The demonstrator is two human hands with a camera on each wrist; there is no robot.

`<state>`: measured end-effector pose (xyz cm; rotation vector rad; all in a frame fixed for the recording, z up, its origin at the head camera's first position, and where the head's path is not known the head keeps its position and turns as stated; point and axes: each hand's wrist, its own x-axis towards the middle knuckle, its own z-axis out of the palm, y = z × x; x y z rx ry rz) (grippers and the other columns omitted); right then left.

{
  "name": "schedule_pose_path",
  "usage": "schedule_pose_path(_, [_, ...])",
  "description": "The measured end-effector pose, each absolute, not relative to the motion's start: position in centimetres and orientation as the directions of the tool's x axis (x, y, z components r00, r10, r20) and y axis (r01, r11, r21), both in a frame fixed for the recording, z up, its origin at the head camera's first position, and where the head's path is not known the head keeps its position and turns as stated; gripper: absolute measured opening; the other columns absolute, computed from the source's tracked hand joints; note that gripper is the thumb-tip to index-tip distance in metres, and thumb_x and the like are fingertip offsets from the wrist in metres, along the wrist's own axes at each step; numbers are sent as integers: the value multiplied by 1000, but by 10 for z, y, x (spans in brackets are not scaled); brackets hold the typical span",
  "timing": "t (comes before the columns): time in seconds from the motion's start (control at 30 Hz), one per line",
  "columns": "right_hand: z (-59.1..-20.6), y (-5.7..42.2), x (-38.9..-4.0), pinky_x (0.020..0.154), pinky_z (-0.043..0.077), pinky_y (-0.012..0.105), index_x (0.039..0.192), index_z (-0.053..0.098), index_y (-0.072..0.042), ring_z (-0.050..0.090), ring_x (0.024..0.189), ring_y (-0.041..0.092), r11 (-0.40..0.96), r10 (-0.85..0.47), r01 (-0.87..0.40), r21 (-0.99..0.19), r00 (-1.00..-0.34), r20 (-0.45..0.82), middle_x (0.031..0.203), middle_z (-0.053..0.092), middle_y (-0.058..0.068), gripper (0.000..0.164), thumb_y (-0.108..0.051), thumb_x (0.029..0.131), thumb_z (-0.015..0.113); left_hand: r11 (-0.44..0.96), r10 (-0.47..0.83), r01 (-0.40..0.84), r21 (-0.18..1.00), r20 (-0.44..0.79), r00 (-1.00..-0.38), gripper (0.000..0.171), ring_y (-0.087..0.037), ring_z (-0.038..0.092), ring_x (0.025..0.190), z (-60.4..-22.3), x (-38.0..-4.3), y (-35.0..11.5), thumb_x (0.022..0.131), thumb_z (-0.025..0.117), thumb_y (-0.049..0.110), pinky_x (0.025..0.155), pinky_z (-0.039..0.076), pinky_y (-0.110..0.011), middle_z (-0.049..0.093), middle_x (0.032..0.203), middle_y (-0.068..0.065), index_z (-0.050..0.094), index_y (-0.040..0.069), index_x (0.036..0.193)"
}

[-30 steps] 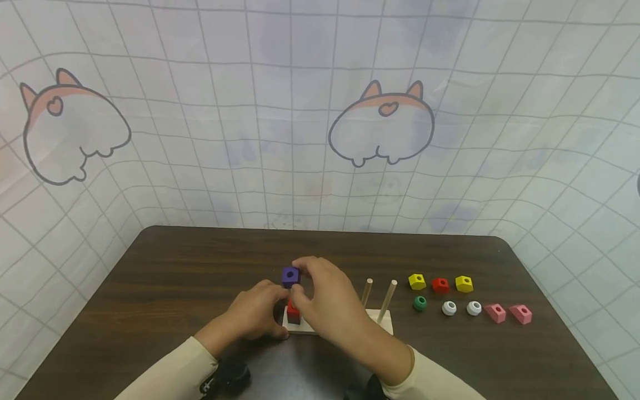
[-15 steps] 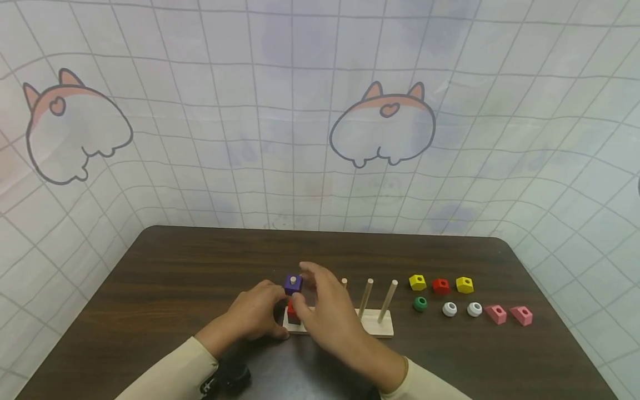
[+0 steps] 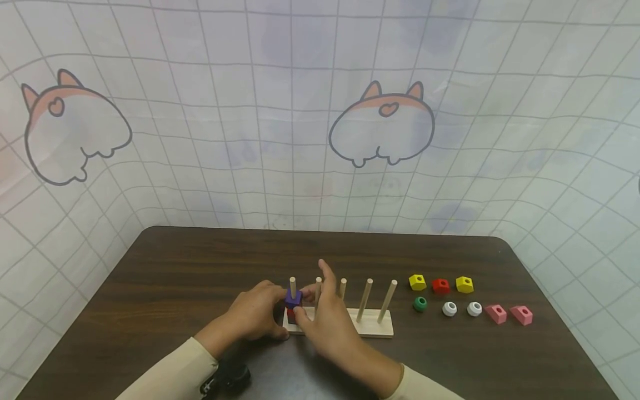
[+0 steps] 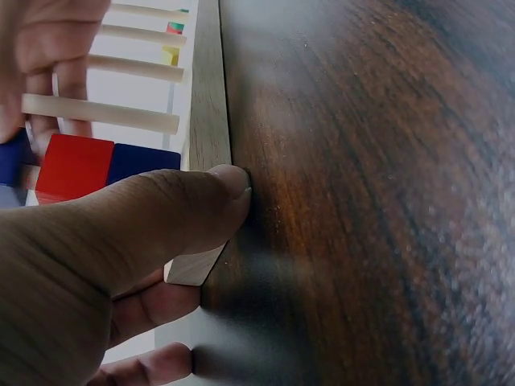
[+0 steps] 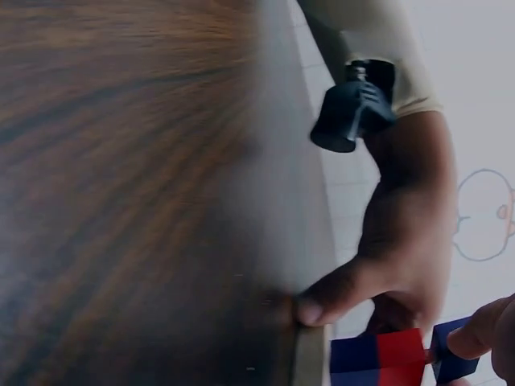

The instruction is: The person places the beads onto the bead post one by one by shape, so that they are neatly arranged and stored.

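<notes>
A wooden peg board point(image 3: 372, 325) with several upright pegs stands on the table. My left hand point(image 3: 257, 308) holds its left end, with the thumb point(image 4: 213, 189) against the base's front edge. On the leftmost peg, a dark blue block point(image 4: 145, 163) sits lowest with a red block point(image 4: 76, 165) on it. Higher on that peg is a purple-blue block point(image 3: 293, 299), its hole round the peg. My right hand point(image 3: 332, 322) pinches this block between the thumb and a finger behind it, one finger pointing up. A small gap shows above the red block in the right wrist view.
To the right lie two yellow blocks point(image 3: 417, 282) with a red block point(image 3: 440, 286) between them. Nearer are a green bead point(image 3: 420, 304), two white beads point(image 3: 449, 309) and two pink slanted blocks point(image 3: 496, 314). A patterned cloth point(image 3: 280, 166) hangs behind the table.
My right hand has brought the purple-blue block over the leftmost peg and down it, toward the red block. One right finger has straightened upward. My left hand has stayed at the board's end.
</notes>
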<state>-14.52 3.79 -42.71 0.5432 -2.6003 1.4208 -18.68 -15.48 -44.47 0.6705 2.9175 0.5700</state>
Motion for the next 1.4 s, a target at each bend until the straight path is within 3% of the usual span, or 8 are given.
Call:
schedule_pose_path(0.37, [-440,41,-145,95,53,41,157,8,1,66,107,22,526,-293,-417,-741,-907,302,113,67,0,96,-6,90,76,836,441,411,363,1,-897,57,-23,60,111,-442,-186,-154,58,99,35,78,55,-56,68,112,1,71,23,107])
schedule_pose_path(0.5, [-440,45,-141,99,51,46,158,6,2,63,117,29,541,-333,-420,-729,-902,273,130,64,9,98,-11,90,77,839,443,415,352,2,-897,56,-22,60,110,-442,-186,-154,58,99,36,77,55,-55,68,111,2,71,23,104])
schedule_pose_path(0.7, [-436,60,-131,104,48,49,159,5,5,53,132,38,584,-418,-412,-700,-891,176,152,45,24,98,-21,93,74,844,435,408,349,2,-900,56,-21,59,110,-443,-187,-154,57,99,36,76,55,-54,68,110,4,70,24,104])
schedule_pose_path(0.93, [-439,87,-125,100,51,47,161,1,-3,62,122,35,603,-524,-489,-631,-838,148,152,47,22,101,-21,94,74,847,431,405,343,2,-902,55,-20,59,108,-445,-187,-154,57,99,38,76,55,-53,68,109,5,70,25,103])
schedule_pose_path(1.13, [-444,116,-126,98,52,44,159,22,-8,62,120,23,603,-620,-606,-519,-765,174,140,59,5,85,-25,94,74,849,432,402,343,-12,-902,59,-22,58,112,-445,-187,-155,58,99,39,78,54,-56,68,114,3,71,21,108])
schedule_pose_path(1.27, [-447,137,-127,99,51,43,150,43,-11,59,123,18,632,-643,-641,-435,-747,168,137,60,2,66,-28,95,73,846,437,407,344,-12,-899,57,-21,58,112,-445,-186,-155,59,99,38,77,54,-56,68,113,3,70,23,106])
schedule_pose_path(1.4, [-450,157,-127,98,52,40,145,51,-14,59,120,13,640,-653,-657,-398,-738,170,133,60,-1,59,-28,93,74,843,442,412,345,-8,-897,54,-20,58,111,-445,-187,-154,59,98,38,76,54,-56,68,112,3,69,25,102])
